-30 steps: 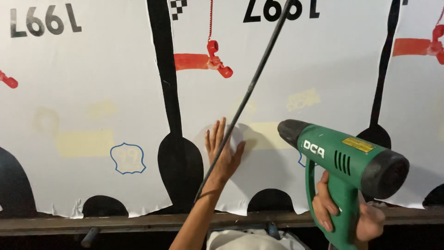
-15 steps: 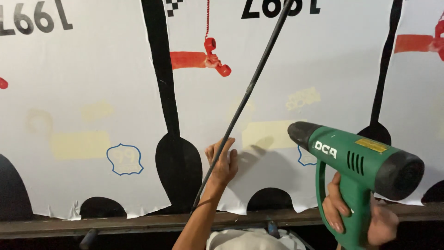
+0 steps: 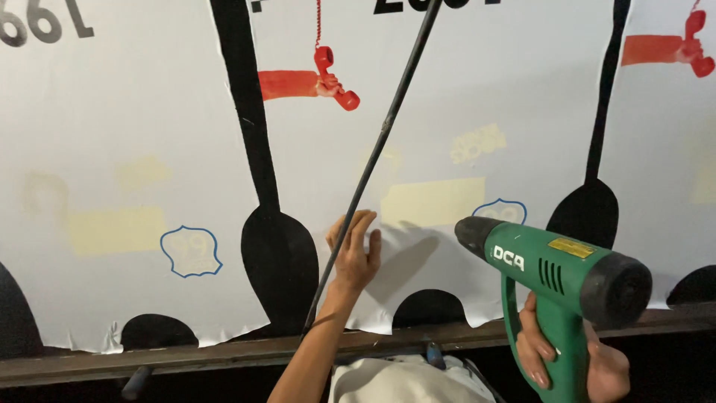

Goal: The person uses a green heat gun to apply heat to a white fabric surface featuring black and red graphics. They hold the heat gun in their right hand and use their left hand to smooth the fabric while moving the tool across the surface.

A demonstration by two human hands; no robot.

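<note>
My right hand (image 3: 563, 358) grips the handle of a green heat gun (image 3: 556, 272) with a black nozzle pointing left at a white printed sheet (image 3: 462, 104) stuck on an upright surface. My left hand (image 3: 354, 254) lies flat, fingers apart, on the sheet near its lower edge, just left of the nozzle. A thin black cord (image 3: 373, 157) runs diagonally from the top down past my left hand, crossing in front of its fingers.
The sheet carries black spoon-like shapes (image 3: 276, 254), red telephone pictures (image 3: 335, 75), pale yellow patches (image 3: 432, 200) and blue outlined badges (image 3: 192, 251). A dark metal ledge (image 3: 186, 354) runs under the sheet's wavy bottom edge. Light cloth (image 3: 403, 380) shows at the bottom.
My left hand has slid down and slightly left on the sheet. The heat gun has stayed beside it, nozzle aimed at the same area; the view has shifted a little.
</note>
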